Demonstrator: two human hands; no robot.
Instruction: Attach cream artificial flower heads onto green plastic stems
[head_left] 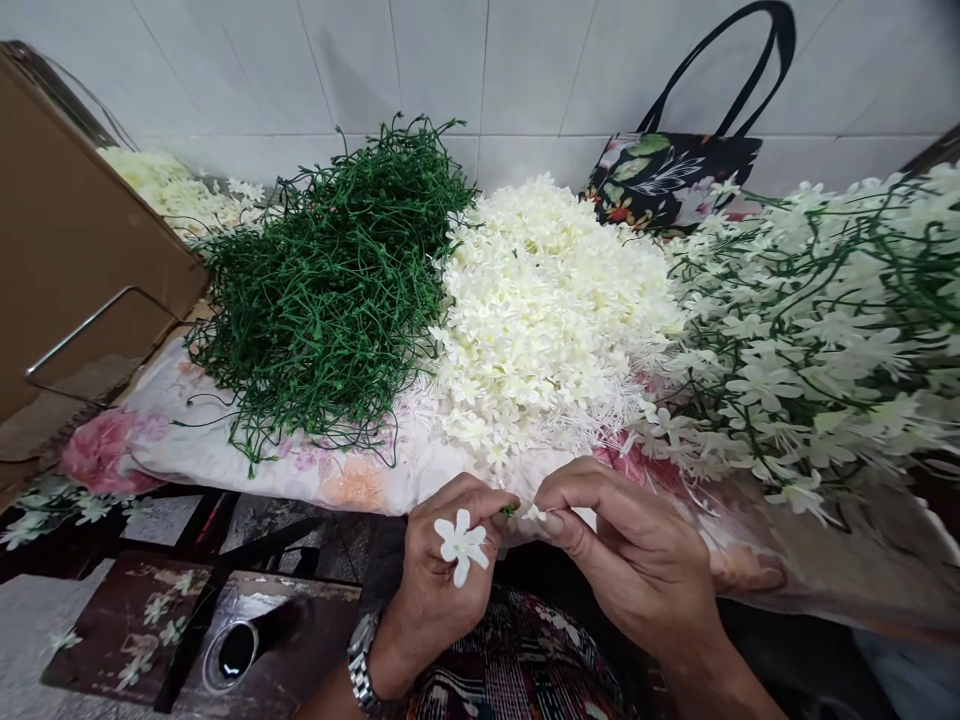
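"So, taking the two hands as the middle of the clock, what does the left hand (508,508) have?"

"A green stem tip (508,511), pinched between thumb and forefinger. One open white flower (462,546) shows against that hand, just toward nine o'clock from the tip. How it is held I can't tell."

"And the right hand (536,512)?"

"Its thumb and forefinger grip a small white blossom (533,513), at three o'clock from the stem tip and very near it. Whether the two touch is too small to see."

"What lies around them?"

"On the worktop (187,430), under a floral cloth, a tangled heap of green stems (330,280) sits at eleven o'clock. Straight up at twelve is a pile of loose white blossoms (555,300), and at two o'clock a spread of white flowers on green stems (810,350)."

"Anything farther off?"

"A dark floral bag (667,180) stands at one o'clock by the tiled wall (435,70). A cardboard box (75,220) is at ten, and a cup of dark liquid (238,652) at eight, lower than the cloth."
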